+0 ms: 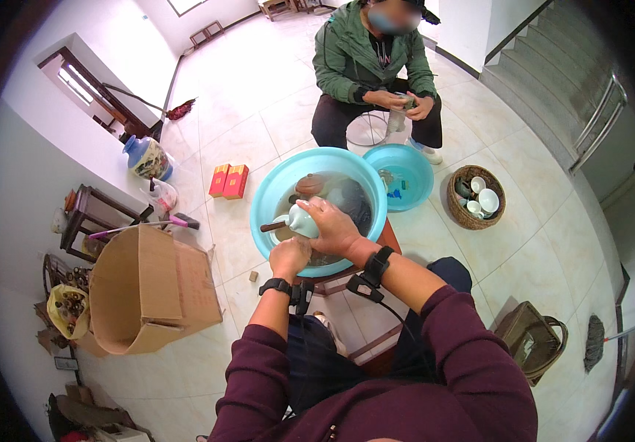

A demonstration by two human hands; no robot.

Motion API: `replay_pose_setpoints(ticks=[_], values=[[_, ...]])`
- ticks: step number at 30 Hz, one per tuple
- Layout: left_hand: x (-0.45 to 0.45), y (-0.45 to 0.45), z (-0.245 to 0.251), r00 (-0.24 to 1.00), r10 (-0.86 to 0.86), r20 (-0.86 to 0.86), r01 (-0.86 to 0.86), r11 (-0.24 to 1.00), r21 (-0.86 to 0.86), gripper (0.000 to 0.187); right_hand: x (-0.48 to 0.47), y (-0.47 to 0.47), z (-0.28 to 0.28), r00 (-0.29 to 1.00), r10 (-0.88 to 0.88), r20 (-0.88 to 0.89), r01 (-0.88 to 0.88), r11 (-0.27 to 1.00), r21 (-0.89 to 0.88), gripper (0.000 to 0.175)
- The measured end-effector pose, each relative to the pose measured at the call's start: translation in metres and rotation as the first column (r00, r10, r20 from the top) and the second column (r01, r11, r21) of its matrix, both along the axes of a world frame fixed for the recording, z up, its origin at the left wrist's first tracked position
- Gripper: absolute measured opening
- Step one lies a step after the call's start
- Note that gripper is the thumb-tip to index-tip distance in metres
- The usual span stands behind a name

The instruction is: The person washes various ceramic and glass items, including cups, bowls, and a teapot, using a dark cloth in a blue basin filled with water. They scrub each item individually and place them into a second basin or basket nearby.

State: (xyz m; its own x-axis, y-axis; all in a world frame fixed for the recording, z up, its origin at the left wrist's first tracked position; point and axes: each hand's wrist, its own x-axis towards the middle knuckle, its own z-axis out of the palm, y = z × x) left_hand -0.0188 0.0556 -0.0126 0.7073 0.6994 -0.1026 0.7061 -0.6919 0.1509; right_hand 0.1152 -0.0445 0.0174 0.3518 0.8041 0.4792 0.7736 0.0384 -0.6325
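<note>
A large turquoise plastic basin (pixel 265 182) with cloudy water stands in front of me on a reddish-brown stool. Over it my right hand (pixel 331 224) holds a white ceramic teapot (pixel 302 221) with a brown side handle (pixel 273 226). Close against the pot's near side is my left hand (pixel 291 255), its fingers curled; whether it grips the pot is hidden. Below the pot a white dish (pixel 280 235) shows at the basin's left side. A reddish-brown clay teapot (pixel 310 184) lies at the far side of the water, near dark and grey things.
Opposite sits a person in a green jacket (pixel 345 61), handling a small item. A smaller turquoise basin (pixel 425 185) touches the large one. To the right stand a wicker basket of cups (pixel 455 212) and a brown basket (pixel 516 331). Red boxes (pixel 235 182) and a cardboard carton (pixel 157 276) are left.
</note>
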Motion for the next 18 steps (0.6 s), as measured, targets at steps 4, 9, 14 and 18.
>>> replay_pose_setpoints(ticks=[4,9,14,18], values=[[-0.001,0.002,-0.001,0.999,-0.019,-0.033,0.019,1.000,-0.001,0.044,0.000,-0.003,0.014,0.987,0.022,0.156,-0.025,1.000,0.016,0.073],[0.000,0.006,-0.002,0.997,-0.083,0.002,0.083,0.996,-0.028,0.043,0.003,-0.004,0.018,0.941,0.012,0.337,-0.035,0.997,0.063,0.069],[0.002,0.006,-0.003,0.994,-0.036,-0.107,0.039,0.999,0.027,0.046,0.010,-0.003,0.012,0.891,0.019,0.453,-0.042,0.998,0.041,0.065],[0.002,0.005,-0.005,0.997,-0.033,-0.070,0.036,0.999,0.030,0.046,0.019,-0.003,-0.001,0.869,0.032,0.494,-0.021,0.999,-0.027,0.062]])
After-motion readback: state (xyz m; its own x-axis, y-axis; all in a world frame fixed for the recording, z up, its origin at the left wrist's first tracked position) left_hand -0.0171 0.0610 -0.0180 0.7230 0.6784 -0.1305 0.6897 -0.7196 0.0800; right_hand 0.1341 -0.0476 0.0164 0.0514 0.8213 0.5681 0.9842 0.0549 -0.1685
